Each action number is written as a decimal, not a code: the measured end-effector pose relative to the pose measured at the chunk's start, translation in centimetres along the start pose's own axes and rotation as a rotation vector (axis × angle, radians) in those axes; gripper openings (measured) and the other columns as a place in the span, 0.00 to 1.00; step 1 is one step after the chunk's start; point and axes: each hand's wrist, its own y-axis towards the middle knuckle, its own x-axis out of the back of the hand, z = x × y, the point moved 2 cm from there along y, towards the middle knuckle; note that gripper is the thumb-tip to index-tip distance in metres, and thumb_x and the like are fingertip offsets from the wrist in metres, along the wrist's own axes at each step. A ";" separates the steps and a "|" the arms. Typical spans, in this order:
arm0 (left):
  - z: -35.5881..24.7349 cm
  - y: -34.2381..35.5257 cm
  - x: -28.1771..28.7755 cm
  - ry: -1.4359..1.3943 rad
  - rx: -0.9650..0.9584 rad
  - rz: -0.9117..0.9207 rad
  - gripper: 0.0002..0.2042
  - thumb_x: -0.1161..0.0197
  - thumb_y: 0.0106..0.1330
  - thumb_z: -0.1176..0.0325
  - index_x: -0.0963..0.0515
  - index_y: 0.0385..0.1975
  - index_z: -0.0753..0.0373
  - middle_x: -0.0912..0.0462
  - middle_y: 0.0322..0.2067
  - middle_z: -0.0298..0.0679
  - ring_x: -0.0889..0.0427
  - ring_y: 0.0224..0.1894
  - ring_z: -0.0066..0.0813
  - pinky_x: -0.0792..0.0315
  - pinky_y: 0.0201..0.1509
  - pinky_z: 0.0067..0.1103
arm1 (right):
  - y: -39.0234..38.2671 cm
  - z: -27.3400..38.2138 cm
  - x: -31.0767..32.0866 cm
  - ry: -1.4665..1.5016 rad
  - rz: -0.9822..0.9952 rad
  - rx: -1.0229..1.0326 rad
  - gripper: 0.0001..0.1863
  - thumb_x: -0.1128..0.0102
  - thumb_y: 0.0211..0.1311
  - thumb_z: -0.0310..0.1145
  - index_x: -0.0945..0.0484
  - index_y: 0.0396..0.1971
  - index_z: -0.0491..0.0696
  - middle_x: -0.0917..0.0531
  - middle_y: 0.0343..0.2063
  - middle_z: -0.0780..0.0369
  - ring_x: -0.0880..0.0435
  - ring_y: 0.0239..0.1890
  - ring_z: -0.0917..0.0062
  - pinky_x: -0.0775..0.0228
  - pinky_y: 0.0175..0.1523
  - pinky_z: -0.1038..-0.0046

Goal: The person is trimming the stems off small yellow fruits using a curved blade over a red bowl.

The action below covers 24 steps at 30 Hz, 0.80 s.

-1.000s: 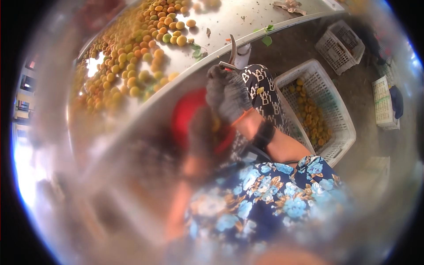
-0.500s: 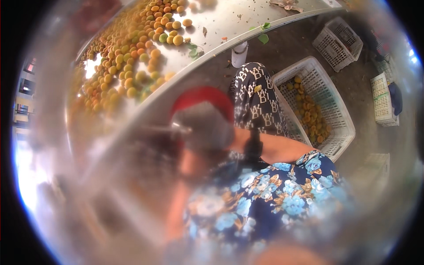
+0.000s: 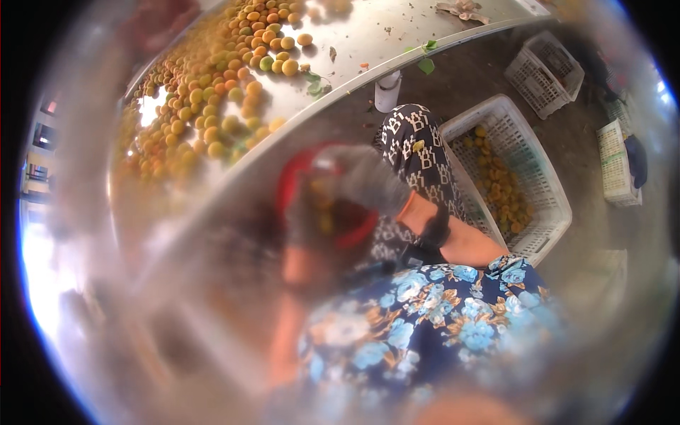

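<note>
Low in front of me, beside the table edge, is a red round bowl, with blurred yellow bits showing inside it. My left hand, in a grey glove, is over the left side of the bowl, its fingers curled and smeared. My right hand, also in a grey glove, reaches over the bowl from the right with its fingers bent inward. A small shiny spot, perhaps metal, glints at its fingertips. What either hand holds is too blurred to make out.
A pale table bears many round orange and green fruits, some leaves and scraps. A white crate with yellow-orange fruit stands right of my patterned trouser leg. More crates stand farther right. Below the table edge is a white cylinder.
My right hand has shifted back and up from over the bowl. The hands have come apart, so the bowl's inside now shows. The view has shifted slightly.
</note>
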 end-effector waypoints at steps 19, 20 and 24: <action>1.9 1.4 8.6 0.106 0.073 -0.239 0.21 0.47 0.74 0.49 0.25 0.54 0.59 0.18 0.50 0.44 0.19 0.51 0.38 0.25 0.57 0.34 | -1.5 -4.1 -5.6 -0.634 0.255 -0.145 0.12 0.40 0.55 0.37 0.19 0.37 0.47 0.15 0.30 0.52 0.15 0.37 0.54 0.24 0.45 0.54; 2.0 1.5 7.9 0.150 0.061 -0.281 0.21 0.46 0.73 0.49 0.24 0.53 0.59 0.18 0.48 0.43 0.19 0.50 0.38 0.24 0.56 0.33 | -1.6 -4.5 -5.7 -0.626 0.257 -0.154 0.12 0.40 0.55 0.36 0.19 0.37 0.47 0.14 0.30 0.52 0.15 0.38 0.54 0.24 0.45 0.54; 1.9 1.2 5.3 0.309 0.004 -0.394 0.19 0.43 0.71 0.47 0.21 0.43 0.57 0.15 0.37 0.39 0.16 0.37 0.34 0.20 0.41 0.28 | -1.7 -7.2 -5.4 -0.550 0.026 -0.145 0.12 0.40 0.55 0.37 0.18 0.37 0.47 0.14 0.31 0.50 0.14 0.38 0.53 0.23 0.46 0.55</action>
